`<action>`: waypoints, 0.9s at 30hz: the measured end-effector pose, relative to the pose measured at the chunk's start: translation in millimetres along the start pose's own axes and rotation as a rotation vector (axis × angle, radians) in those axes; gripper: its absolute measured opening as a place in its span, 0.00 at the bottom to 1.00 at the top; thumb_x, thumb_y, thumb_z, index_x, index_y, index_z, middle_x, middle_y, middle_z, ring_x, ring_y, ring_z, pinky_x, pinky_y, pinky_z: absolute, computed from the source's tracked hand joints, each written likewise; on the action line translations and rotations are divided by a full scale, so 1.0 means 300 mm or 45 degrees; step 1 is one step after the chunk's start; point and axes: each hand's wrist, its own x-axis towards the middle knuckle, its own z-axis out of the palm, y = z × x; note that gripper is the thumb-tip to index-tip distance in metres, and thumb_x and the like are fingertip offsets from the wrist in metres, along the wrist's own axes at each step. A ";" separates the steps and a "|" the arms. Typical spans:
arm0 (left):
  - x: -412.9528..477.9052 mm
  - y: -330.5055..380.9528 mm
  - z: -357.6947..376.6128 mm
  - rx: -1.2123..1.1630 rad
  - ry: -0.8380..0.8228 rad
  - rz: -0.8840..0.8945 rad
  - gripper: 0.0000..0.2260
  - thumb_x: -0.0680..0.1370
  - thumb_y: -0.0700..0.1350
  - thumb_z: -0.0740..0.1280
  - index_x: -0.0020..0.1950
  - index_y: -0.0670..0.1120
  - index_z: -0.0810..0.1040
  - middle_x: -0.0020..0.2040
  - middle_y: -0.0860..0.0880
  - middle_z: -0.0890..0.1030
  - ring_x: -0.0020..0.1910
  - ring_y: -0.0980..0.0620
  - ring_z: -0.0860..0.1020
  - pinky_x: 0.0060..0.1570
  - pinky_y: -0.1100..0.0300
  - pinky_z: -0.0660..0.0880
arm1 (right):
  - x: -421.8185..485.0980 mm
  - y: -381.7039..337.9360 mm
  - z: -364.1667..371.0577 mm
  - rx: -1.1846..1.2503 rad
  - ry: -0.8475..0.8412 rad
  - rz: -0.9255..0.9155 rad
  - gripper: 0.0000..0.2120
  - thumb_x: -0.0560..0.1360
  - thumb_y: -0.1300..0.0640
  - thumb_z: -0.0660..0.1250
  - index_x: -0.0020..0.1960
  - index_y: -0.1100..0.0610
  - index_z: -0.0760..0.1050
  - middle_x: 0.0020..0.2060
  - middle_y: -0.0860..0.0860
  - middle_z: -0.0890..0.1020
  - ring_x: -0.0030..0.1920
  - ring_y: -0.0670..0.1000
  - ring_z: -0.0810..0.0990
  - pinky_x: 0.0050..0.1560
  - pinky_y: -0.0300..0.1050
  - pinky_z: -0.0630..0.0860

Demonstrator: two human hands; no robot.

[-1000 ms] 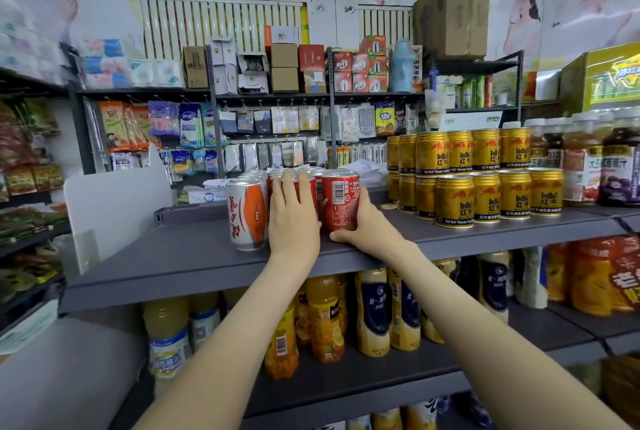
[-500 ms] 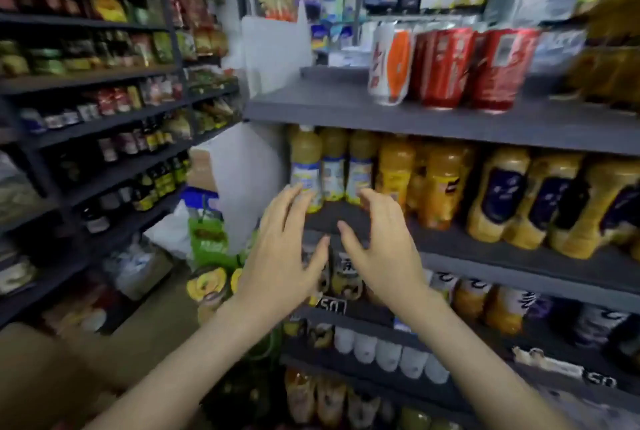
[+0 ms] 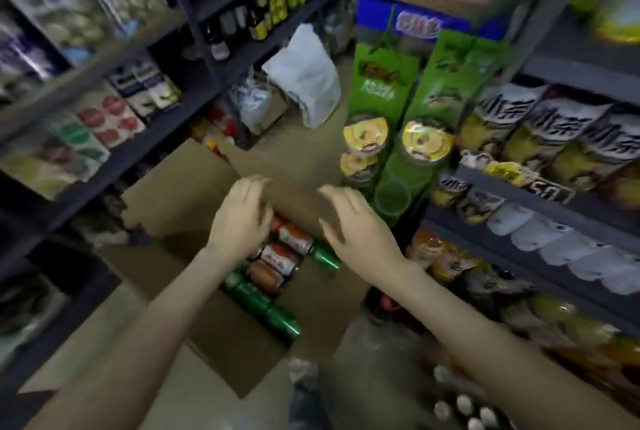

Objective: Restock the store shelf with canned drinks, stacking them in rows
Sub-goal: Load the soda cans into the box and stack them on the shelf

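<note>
Above the open carton, lowered left hand and right hand from the shelf, both empty, fingers loosely spread; likely reached for more cans.

A cardboard box is set on the floor between the left shelf and the right shelf. Cans are laid on their sides in it. The left hand and right hand are held over them, apart. A bag is placed behind the box.
</note>
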 end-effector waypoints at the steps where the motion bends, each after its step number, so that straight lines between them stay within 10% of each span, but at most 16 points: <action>1: -0.009 -0.095 0.040 0.005 -0.056 -0.019 0.17 0.74 0.40 0.64 0.61 0.36 0.74 0.57 0.38 0.77 0.58 0.41 0.74 0.58 0.52 0.72 | 0.036 0.001 0.105 0.008 -0.064 0.035 0.20 0.76 0.60 0.66 0.67 0.62 0.69 0.58 0.57 0.76 0.61 0.56 0.74 0.61 0.47 0.72; 7: 0.017 -0.512 0.301 0.004 -0.425 -0.113 0.24 0.71 0.37 0.69 0.66 0.37 0.71 0.61 0.35 0.75 0.59 0.36 0.74 0.59 0.47 0.72 | 0.185 0.041 0.650 0.029 -0.531 0.455 0.28 0.78 0.58 0.62 0.75 0.55 0.56 0.71 0.52 0.66 0.71 0.51 0.64 0.70 0.43 0.61; 15: -0.022 -0.756 0.735 0.220 -0.999 -0.532 0.48 0.71 0.63 0.68 0.76 0.56 0.36 0.77 0.41 0.39 0.75 0.37 0.41 0.71 0.36 0.47 | 0.274 0.216 1.078 -0.104 -0.796 0.630 0.39 0.72 0.60 0.70 0.76 0.53 0.53 0.72 0.52 0.64 0.72 0.50 0.62 0.73 0.49 0.60; 19: -0.047 -0.860 0.847 0.164 -1.003 -0.723 0.55 0.65 0.69 0.69 0.75 0.54 0.33 0.76 0.38 0.38 0.75 0.35 0.40 0.71 0.39 0.41 | 0.406 0.333 1.250 -0.258 -0.959 0.564 0.50 0.68 0.57 0.74 0.77 0.49 0.43 0.74 0.53 0.56 0.73 0.54 0.56 0.71 0.61 0.58; 27: -0.099 -0.881 0.918 -0.116 -0.744 -0.860 0.55 0.63 0.59 0.76 0.75 0.55 0.40 0.73 0.44 0.47 0.73 0.41 0.48 0.71 0.44 0.53 | 0.597 0.438 1.506 -0.542 -1.082 0.261 0.49 0.72 0.47 0.70 0.76 0.46 0.36 0.77 0.55 0.44 0.72 0.58 0.55 0.70 0.54 0.58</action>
